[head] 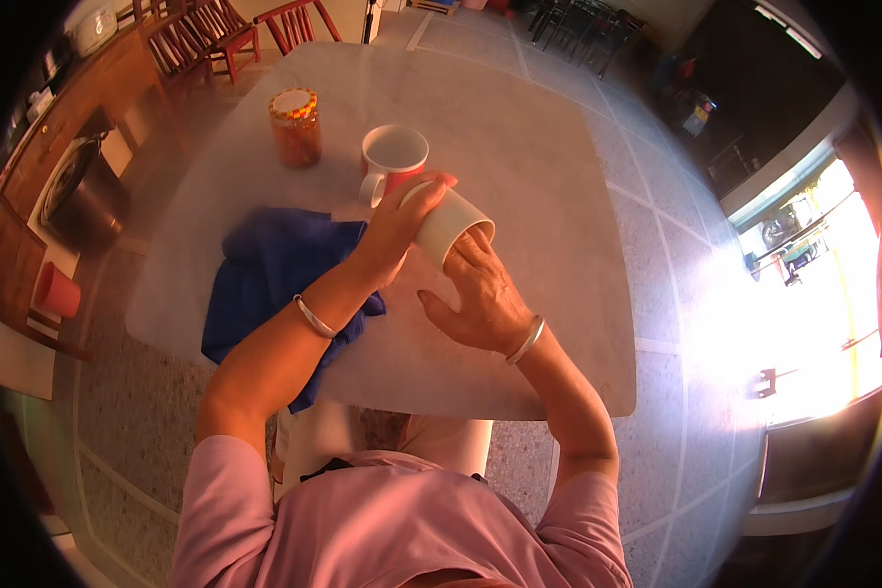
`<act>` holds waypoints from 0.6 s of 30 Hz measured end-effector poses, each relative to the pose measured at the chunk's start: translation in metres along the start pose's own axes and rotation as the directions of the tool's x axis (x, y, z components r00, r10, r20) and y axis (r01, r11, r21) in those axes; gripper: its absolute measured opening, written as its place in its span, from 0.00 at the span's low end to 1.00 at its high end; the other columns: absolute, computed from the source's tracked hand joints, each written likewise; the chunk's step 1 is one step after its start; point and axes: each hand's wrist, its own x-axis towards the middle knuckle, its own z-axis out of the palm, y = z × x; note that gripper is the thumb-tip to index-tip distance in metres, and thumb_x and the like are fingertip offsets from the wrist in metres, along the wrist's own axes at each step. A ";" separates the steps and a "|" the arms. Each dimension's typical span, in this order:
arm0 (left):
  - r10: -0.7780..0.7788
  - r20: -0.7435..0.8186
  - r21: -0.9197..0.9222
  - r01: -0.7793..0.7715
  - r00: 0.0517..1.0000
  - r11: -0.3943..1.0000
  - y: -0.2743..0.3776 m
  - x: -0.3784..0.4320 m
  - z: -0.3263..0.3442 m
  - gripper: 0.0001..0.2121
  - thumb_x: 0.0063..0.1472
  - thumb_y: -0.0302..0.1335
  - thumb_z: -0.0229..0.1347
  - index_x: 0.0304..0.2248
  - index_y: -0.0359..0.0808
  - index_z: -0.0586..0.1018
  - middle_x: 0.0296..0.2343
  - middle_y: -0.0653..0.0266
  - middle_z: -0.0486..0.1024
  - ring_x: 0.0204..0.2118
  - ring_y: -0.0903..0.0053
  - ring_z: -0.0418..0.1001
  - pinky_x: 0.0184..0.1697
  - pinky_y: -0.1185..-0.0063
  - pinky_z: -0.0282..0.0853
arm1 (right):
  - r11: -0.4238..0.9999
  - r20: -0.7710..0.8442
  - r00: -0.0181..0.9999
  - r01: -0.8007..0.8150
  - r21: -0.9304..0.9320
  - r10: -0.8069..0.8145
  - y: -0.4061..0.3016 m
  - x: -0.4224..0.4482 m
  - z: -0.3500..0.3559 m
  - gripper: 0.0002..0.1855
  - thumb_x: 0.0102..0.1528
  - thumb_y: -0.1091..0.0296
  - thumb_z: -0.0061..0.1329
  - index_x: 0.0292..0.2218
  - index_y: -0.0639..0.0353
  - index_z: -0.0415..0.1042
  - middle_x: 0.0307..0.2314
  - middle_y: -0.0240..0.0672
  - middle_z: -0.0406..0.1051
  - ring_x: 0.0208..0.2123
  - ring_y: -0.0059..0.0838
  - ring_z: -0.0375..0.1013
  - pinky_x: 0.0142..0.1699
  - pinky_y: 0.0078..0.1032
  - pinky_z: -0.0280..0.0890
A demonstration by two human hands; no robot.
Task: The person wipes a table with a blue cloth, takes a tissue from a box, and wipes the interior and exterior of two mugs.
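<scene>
My left hand [397,228] is wrapped around a pale ceramic cup [452,224], tilted with its mouth toward my right side. Fingers of my right hand [481,294] reach inside that mouth, so their tips are hidden; the thumb stays outside, apart from the rim. Just beyond the left hand, a white and red mug [395,151] stands upright on the table [514,132], its handle facing me. Partly under my left forearm lies a crumpled dark blue cloth [279,272], hanging over the table's near edge.
A glass jar [296,136] with a checkered lid and orange-red contents stands at the back left of the table. Wooden chairs [206,40] are behind it. On the left are a large metal pot [88,195] and a red bucket [59,290]. Bright light enters through a doorway [816,294] at right.
</scene>
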 end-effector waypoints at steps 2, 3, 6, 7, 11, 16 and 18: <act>-0.004 0.002 0.006 0.004 1.000 1.000 -0.001 0.000 0.000 0.18 0.63 0.39 0.42 0.45 0.34 0.66 0.37 0.63 0.69 0.42 0.80 0.66 0.47 0.79 0.62 | 0.995 0.016 1.000 -0.005 -0.102 0.007 0.004 0.001 0.004 0.25 0.41 0.72 0.52 0.43 0.70 0.64 0.38 0.49 0.62 0.39 0.50 0.61 0.45 0.38 0.59; 0.006 0.003 0.027 -0.006 1.000 1.000 -0.003 -0.001 0.000 0.18 0.63 0.39 0.42 0.45 0.34 0.66 0.37 0.63 0.69 0.42 0.80 0.66 0.47 0.79 0.62 | 0.988 0.055 0.998 -0.035 -0.150 0.044 0.007 -0.001 0.006 0.26 0.42 0.71 0.52 0.43 0.71 0.64 0.39 0.50 0.62 0.41 0.51 0.61 0.47 0.39 0.59; 0.008 -0.009 0.079 -0.008 1.000 0.997 0.000 -0.003 0.001 0.17 0.62 0.38 0.43 0.44 0.34 0.67 0.36 0.64 0.68 0.41 0.80 0.66 0.46 0.79 0.62 | 0.982 0.028 0.995 -0.088 -0.169 0.094 0.007 -0.001 0.013 0.24 0.42 0.73 0.51 0.43 0.69 0.64 0.41 0.51 0.62 0.43 0.52 0.61 0.48 0.40 0.60; 0.003 -0.017 0.092 -0.001 1.000 0.996 0.000 -0.004 0.002 0.17 0.62 0.38 0.43 0.44 0.35 0.68 0.36 0.64 0.68 0.41 0.80 0.66 0.45 0.79 0.62 | 0.983 -0.001 0.995 -0.100 -0.153 0.101 0.006 -0.001 0.016 0.24 0.42 0.74 0.51 0.43 0.68 0.65 0.42 0.51 0.62 0.43 0.52 0.61 0.48 0.40 0.60; 0.008 -0.042 0.090 -0.004 0.999 0.996 -0.001 -0.004 0.005 0.16 0.62 0.38 0.44 0.43 0.35 0.69 0.35 0.64 0.68 0.40 0.80 0.66 0.45 0.79 0.62 | 0.988 -0.107 0.992 -0.083 -0.130 0.069 0.006 0.002 0.018 0.20 0.44 0.74 0.50 0.41 0.63 0.67 0.39 0.49 0.64 0.41 0.49 0.62 0.47 0.39 0.57; 0.066 -0.065 0.084 -0.061 0.996 0.995 0.001 -0.008 0.006 0.14 0.60 0.37 0.48 0.40 0.36 0.73 0.33 0.70 0.68 0.38 0.84 0.65 0.40 0.83 0.61 | 0.992 -0.127 0.992 -0.012 -0.128 -0.004 0.005 0.002 0.016 0.23 0.42 0.78 0.50 0.43 0.64 0.65 0.44 0.52 0.60 0.43 0.50 0.62 0.45 0.40 0.62; 0.062 -0.056 0.106 -0.056 0.997 0.993 0.000 -0.008 0.005 0.14 0.60 0.37 0.48 0.40 0.36 0.73 0.33 0.69 0.68 0.38 0.84 0.65 0.41 0.82 0.61 | 0.993 -0.098 0.988 -0.116 0.024 0.118 0.001 -0.003 0.014 0.22 0.42 0.77 0.50 0.42 0.65 0.65 0.42 0.52 0.60 0.41 0.49 0.63 0.44 0.40 0.64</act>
